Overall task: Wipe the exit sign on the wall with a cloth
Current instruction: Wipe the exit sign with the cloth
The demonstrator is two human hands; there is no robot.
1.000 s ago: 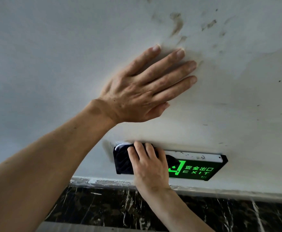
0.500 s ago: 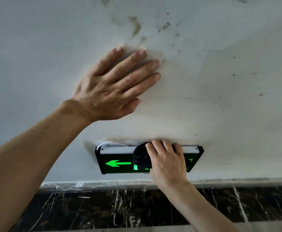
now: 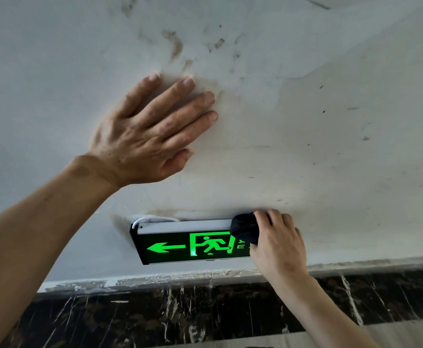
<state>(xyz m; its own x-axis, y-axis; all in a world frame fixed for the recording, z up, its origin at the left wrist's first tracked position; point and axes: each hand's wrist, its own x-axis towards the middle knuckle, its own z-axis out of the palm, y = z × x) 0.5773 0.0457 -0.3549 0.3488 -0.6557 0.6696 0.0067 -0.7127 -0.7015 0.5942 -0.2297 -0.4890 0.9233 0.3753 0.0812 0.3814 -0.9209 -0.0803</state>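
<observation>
The stained white wall (image 3: 305, 121) carries the lit exit sign (image 3: 187, 243). A white cable (image 3: 152, 218) lies along the sign's top, against the wall.

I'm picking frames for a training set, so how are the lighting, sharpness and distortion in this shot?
Head view: soft, even light on the wall, only faint shadow under the left hand; the exit sign glows green without washing out; hands, the dark cloth and sign are sharp; wide-angle bending curves the black marble skirting.
</observation>
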